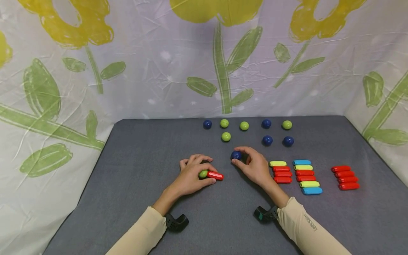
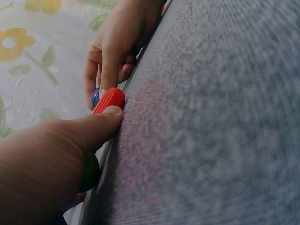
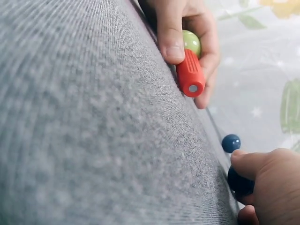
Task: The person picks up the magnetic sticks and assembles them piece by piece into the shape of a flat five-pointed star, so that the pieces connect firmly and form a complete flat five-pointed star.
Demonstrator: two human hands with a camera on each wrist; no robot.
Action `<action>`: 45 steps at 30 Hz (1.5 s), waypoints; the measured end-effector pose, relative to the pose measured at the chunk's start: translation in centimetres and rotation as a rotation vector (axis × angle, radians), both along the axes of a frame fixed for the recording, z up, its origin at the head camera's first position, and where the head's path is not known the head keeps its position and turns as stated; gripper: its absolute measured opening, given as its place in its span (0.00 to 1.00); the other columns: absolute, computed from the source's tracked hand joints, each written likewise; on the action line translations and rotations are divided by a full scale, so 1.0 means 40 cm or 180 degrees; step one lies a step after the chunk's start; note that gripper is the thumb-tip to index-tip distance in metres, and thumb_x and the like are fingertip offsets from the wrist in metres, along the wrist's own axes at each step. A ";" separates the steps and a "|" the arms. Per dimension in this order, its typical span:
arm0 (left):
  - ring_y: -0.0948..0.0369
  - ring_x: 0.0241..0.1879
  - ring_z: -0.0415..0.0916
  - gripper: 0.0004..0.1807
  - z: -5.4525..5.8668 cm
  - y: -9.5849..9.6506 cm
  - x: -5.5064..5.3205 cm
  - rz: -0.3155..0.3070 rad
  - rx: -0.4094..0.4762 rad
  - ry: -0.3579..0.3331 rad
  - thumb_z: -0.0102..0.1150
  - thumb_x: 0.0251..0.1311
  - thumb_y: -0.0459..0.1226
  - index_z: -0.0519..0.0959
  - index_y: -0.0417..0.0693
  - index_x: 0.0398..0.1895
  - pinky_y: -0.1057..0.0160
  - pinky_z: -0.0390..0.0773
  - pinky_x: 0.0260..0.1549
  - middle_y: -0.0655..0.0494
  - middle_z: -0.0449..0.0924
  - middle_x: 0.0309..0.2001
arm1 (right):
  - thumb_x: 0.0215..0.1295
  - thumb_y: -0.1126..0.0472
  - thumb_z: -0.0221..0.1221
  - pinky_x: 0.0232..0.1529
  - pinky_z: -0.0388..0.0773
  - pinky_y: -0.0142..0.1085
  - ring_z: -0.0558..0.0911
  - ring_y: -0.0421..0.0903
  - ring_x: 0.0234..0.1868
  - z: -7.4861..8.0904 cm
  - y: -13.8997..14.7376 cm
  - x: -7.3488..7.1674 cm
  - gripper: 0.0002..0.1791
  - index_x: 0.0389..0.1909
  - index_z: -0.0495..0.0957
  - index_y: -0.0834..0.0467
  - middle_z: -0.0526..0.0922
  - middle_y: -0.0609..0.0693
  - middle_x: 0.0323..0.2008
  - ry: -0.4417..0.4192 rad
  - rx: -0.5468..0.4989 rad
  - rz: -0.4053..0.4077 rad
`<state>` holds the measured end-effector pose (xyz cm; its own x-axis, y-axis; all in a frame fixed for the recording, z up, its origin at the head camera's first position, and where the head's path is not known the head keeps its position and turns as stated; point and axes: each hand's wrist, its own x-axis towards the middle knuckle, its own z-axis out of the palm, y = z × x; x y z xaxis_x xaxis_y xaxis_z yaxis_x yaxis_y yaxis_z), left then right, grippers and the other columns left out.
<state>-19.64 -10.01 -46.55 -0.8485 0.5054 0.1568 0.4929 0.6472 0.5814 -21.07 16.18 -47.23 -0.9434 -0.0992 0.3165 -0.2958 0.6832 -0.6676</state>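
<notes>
Left of the table's middle, my left hand [image 1: 193, 177] pinches a short red magnetic rod [image 1: 215, 175] between thumb and fingers. A green ball [image 1: 203, 174] sits at the rod's inner end, partly covered by the fingers. The right wrist view shows a silvery disc on the free end of the red rod [image 3: 191, 75], which points toward my right hand. My right hand [image 1: 256, 168] holds a dark blue ball [image 1: 236, 155] by thumb and fingertips, a short gap away from the rod. In the right wrist view, the thumb partly hides this blue ball [image 3: 240, 182].
Loose blue balls [image 1: 267, 140] and green balls [image 1: 226, 136] lie along the table's far side. To the right are stacked columns of red rods [image 1: 282, 174], yellow rods [image 1: 309, 184] and blue rods [image 1: 312, 191]. Farther right lies another group of red rods [image 1: 346, 174]. A flowered curtain [image 1: 153, 71] borders the table.
</notes>
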 end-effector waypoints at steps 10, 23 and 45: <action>0.51 0.70 0.60 0.10 0.001 0.000 0.000 0.0001 0.0004 -0.0014 0.71 0.60 0.51 0.86 0.68 0.45 0.40 0.46 0.60 0.59 0.74 0.67 | 0.58 0.53 0.74 0.23 0.64 0.31 0.71 0.40 0.23 0.006 0.000 0.011 0.21 0.53 0.84 0.47 0.83 0.47 0.37 -0.0065 -0.0065 0.0111; 0.50 0.69 0.61 0.10 0.001 -0.001 0.000 0.0002 0.0016 0.0049 0.68 0.62 0.52 0.86 0.67 0.45 0.40 0.47 0.59 0.58 0.74 0.67 | 0.54 0.53 0.77 0.37 0.59 0.38 0.70 0.38 0.25 0.001 0.002 0.023 0.19 0.47 0.86 0.47 0.85 0.43 0.35 -0.0074 -0.0237 0.0625; 0.50 0.69 0.62 0.10 -0.007 0.003 0.005 0.0033 0.0073 0.0135 0.66 0.65 0.51 0.85 0.64 0.45 0.39 0.48 0.59 0.57 0.76 0.65 | 0.49 0.51 0.79 0.41 0.59 0.37 0.72 0.38 0.29 0.001 -0.002 0.036 0.19 0.42 0.84 0.42 0.82 0.36 0.32 -0.0018 -0.0190 0.1271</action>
<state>-19.46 -9.91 -46.82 -0.8459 0.4926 0.2043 0.5110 0.6391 0.5749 -19.61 16.11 -47.20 -0.8361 -0.4398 0.3278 -0.5264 0.4752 -0.7050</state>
